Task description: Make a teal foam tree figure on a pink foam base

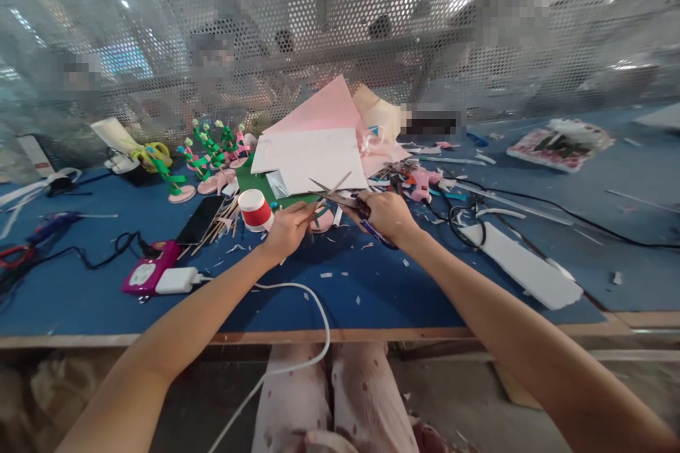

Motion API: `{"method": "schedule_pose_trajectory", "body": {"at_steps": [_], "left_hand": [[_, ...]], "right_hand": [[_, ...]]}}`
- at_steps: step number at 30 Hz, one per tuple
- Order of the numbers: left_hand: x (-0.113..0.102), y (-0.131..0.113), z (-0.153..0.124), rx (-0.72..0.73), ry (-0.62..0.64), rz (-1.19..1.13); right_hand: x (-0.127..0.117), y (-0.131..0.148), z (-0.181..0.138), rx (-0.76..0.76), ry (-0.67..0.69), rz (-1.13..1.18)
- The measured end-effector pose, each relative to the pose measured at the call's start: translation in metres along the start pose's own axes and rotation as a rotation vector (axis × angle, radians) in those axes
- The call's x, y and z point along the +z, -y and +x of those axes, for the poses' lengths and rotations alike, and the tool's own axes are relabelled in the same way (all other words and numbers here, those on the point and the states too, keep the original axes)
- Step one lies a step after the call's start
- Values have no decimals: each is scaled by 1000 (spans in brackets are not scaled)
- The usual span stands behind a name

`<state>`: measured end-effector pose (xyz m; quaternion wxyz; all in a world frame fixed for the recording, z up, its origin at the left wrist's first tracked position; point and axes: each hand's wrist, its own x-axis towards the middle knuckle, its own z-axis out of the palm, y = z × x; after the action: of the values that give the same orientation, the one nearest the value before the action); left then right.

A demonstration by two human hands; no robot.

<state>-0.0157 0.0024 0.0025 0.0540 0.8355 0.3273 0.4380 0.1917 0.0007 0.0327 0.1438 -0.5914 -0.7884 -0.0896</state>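
Note:
My right hand is closed round the handles of a pair of scissors, whose blades stand apart and point left. Close to the blades, my left hand pinches a thin wooden stick that slants up to the right. Whether the blades touch the stick, I cannot tell. Just left of my left hand stands a red and white paper cup. Several more sticks lie beyond the cup. A pink disc lies partly hidden between my hands.
White and pink sheets lie at the back. Several small green and pink models stand left of them. A purple power adapter, a phone, a pink glue gun and cables surround my hands. Paper scraps litter the blue table.

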Motion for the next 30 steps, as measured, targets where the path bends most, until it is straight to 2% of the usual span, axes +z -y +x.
{"method": "schedule_pose_trajectory", "body": {"at_steps": [7, 11, 14, 17, 23, 30], "left_hand": [[-2, -2, 0, 46, -31, 59], [-2, -3, 0, 108, 2, 136], [-1, -2, 0, 112, 19, 173], [0, -1, 1, 94, 0, 128], [0, -2, 1, 128, -74, 146], [-2, -8, 1, 233, -37, 328]], "right_hand": [[-2, 1, -2, 8, -51, -1], [2, 1, -1, -53, -100, 37], [4, -1, 0, -65, -64, 40], [4, -3, 1, -16, -19, -4], [2, -3, 1, 5, -70, -13], [9, -5, 1, -103, -153, 67]]}}
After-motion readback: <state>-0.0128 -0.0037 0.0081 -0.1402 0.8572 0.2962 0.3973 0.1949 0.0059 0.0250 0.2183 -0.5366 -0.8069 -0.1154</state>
